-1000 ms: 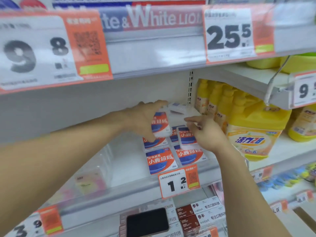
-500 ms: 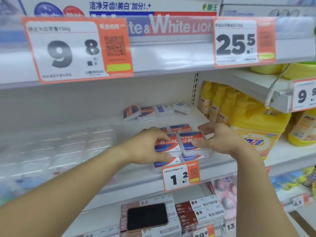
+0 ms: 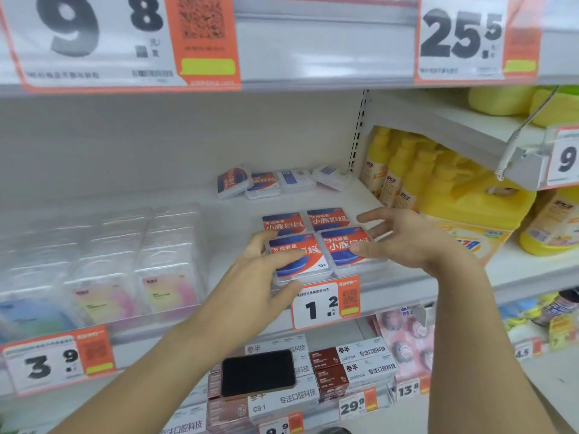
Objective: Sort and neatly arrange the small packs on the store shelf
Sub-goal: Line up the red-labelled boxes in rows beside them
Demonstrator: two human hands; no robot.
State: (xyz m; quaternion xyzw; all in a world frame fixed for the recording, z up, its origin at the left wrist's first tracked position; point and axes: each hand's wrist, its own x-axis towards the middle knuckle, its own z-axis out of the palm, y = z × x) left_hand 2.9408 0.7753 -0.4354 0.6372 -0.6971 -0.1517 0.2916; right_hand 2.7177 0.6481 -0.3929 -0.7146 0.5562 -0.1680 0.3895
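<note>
Small clear packs with red and blue labels lie flat in a two-by-two block near the shelf's front edge. My left hand (image 3: 266, 277) grips the front-left pack (image 3: 308, 261), with a finger across its label and the thumb under its front edge. My right hand (image 3: 407, 242) is beside the front-right pack (image 3: 341, 245); its thumb touches the pack's right side and its fingers are spread and straight. Two rear packs (image 3: 327, 218) lie just behind. Several loose packs (image 3: 264, 183) lie askew at the back of the shelf.
Clear blister packs (image 3: 103, 261) fill the shelf's left part. Yellow detergent bottles (image 3: 463, 214) stand close on the right. A price tag reading 1.2 (image 3: 326, 303) hangs on the shelf's front rail. On the boxes of the shelf below lies a black phone (image 3: 258, 372).
Both hands brought packs from the back forward and set them on the front row. My right hand's fingers have since uncurled from its pack. The view has moved closer.
</note>
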